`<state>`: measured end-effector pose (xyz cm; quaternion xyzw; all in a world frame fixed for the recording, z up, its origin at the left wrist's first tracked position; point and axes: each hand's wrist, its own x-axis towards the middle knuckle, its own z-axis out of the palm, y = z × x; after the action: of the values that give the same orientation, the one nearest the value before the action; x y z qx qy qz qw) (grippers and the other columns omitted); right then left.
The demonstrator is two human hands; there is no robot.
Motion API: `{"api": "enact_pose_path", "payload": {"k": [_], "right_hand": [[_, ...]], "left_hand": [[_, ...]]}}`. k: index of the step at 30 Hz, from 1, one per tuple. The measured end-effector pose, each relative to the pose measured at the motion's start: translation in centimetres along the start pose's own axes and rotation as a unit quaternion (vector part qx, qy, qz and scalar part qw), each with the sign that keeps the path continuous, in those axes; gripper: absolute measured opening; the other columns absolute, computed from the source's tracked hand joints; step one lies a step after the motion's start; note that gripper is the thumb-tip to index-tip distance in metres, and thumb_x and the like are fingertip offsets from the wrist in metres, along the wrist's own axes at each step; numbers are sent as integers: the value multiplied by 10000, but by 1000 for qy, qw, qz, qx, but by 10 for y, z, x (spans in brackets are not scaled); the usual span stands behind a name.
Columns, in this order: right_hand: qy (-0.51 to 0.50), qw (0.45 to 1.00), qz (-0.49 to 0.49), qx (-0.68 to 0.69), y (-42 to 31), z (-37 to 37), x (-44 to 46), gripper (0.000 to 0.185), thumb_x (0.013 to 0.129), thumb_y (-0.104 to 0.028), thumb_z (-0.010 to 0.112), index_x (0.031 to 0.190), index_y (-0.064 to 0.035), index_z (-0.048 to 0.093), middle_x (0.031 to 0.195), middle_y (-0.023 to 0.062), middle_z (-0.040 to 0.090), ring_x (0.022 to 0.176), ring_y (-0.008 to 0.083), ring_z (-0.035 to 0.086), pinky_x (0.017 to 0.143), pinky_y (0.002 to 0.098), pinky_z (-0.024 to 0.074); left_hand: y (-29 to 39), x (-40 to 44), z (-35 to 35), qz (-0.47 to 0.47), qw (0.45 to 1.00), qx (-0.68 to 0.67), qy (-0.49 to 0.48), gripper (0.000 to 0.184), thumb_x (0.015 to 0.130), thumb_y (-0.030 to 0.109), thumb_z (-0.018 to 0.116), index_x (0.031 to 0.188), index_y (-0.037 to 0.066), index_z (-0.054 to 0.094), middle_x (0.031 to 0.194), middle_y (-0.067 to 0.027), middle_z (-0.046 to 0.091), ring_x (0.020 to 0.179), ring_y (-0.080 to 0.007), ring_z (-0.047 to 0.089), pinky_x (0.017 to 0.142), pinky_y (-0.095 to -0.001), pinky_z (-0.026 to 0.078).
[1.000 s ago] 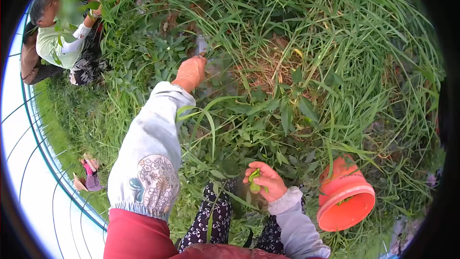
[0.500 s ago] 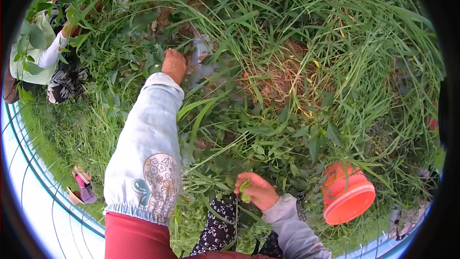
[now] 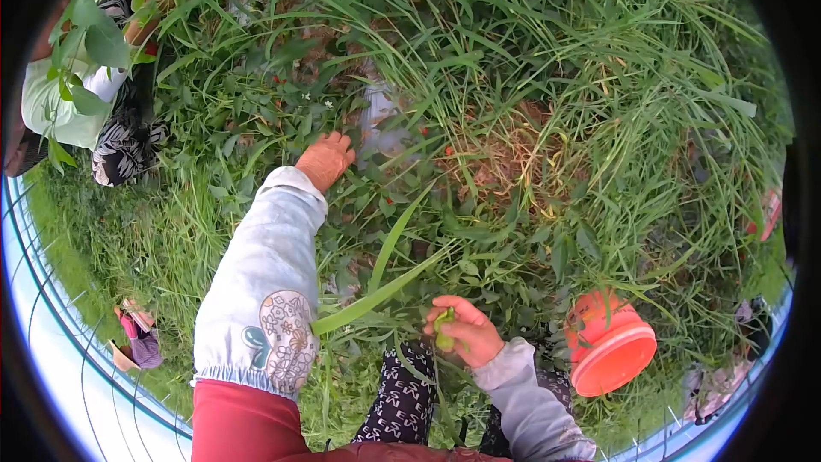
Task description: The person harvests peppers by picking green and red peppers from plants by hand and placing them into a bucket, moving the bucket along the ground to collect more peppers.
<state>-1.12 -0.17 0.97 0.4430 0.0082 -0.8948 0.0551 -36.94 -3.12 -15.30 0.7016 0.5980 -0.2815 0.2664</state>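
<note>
Some green produce (image 3: pixel 444 330), held in the right hand (image 3: pixel 469 331) near the bucket (image 3: pixel 607 340), is best gripped lightly; whether the left hand (image 3: pixel 327 161), farther off, is filled cannot be told.

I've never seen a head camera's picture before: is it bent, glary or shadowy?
Head view: black corners round the frame, fisheye-like; head view: white background glares at lower left; head view: no hard shadows across the left hand or right hand.

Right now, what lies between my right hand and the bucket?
In the head view: leafy plants between your right hand and the bucket, patterned trousers showing lower down.
</note>
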Motion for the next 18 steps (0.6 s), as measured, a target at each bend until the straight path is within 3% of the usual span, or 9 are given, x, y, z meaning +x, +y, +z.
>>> {"api": "enact_pose_path", "payload": {"k": [3, 5, 8, 10, 11, 13, 15, 17, 18], "right_hand": [[-17, 1000, -24, -5, 3, -4, 14, 376, 819, 3, 506, 1186, -76, 474, 1017, 74, 551, 942, 211, 566, 711, 287, 459], [-6, 1000, 4, 1, -1, -10, 14, 377, 821, 0, 508, 1189, -71, 467, 1021, 76, 550, 944, 210, 565, 717, 286, 455], [-39, 999, -4, 4, 2, -27, 19, 382, 822, -1, 509, 1195, -68, 460, 1020, 77, 545, 939, 206, 563, 708, 271, 453], [-34, 999, -3, 23, -5, -35, 14, 381, 822, -3, 509, 1194, -68, 461, 1021, 77, 545, 937, 206, 562, 699, 266, 454], [-29, 999, -1, 27, -10, -37, 12, 380, 821, -4, 510, 1192, -68, 462, 1022, 78, 545, 935, 206, 561, 690, 261, 455], [-34, 998, -20, 50, -17, -39, 9, 381, 818, -7, 511, 1191, -69, 464, 1022, 76, 543, 932, 208, 559, 660, 256, 458], [-33, 996, -31, 82, -28, -36, 6, 386, 814, -11, 516, 1191, -72, 465, 1021, 75, 541, 935, 210, 558, 626, 251, 457], [-42, 994, -36, 90, -35, -34, 4, 387, 813, -15, 517, 1192, -75, 465, 1020, 75, 541, 935, 211, 558, 617, 251, 456], [-50, 993, -42, 96, -37, -34, 4, 388, 813, -19, 518, 1192, -78, 465, 1020, 75, 541, 935, 211, 557, 608, 251, 455]], "left_hand": [[6, 4, 0, -18, 999, 28, -40, 295, 724, 79, 567, 1017, 109, 562, 1018, -78, 533, 1021, -255, 493, 834, -381, 412], [-3, 5, 17, -58, 997, -60, -5, 326, 726, 113, 596, 1043, 81, 525, 993, -132, 548, 938, -292, 549, 790, -384, 455], [-16, 1, 16, -111, 989, -99, 11, 220, 805, 172, 558, 991, 65, 506, 915, -149, 599, 849, -328, 595, 718, -416, 476], [-17, 2, 0, -257, 927, -270, 47, 310, 832, 222, 564, 1034, 1, 486, 952, -208, 604, 865, -366, 592, 759, -411, 466], [-19, 3, 1, -256, 928, -266, 42, 310, 832, 222, 564, 1034, 1, 486, 952, -208, 604, 865, -366, 592, 759, -411, 466], [-28, 4, 0, -230, 874, -395, 163, 403, 846, 249, 565, 1097, -47, 458, 983, -246, 594, 920, -374, 576, 783, -407, 456], [-30, 4, 0, -216, 871, -407, 171, 438, 846, 231, 585, 1146, -56, 444, 941, -207, 619, 862, -316, 603, 774, -362, 459], [-19, 4, -10, -168, 798, -541, 209, 373, 849, 203, 601, 1092, -52, 479, 871, -123, 629, 782, -191, 584, 728, -305, 461], [-15, 3, -15, -169, 800, -537, 205, 373, 849, 203, 601, 1092, -52, 479, 871, -123, 629, 782, -191, 584, 728, -305, 461]]}}
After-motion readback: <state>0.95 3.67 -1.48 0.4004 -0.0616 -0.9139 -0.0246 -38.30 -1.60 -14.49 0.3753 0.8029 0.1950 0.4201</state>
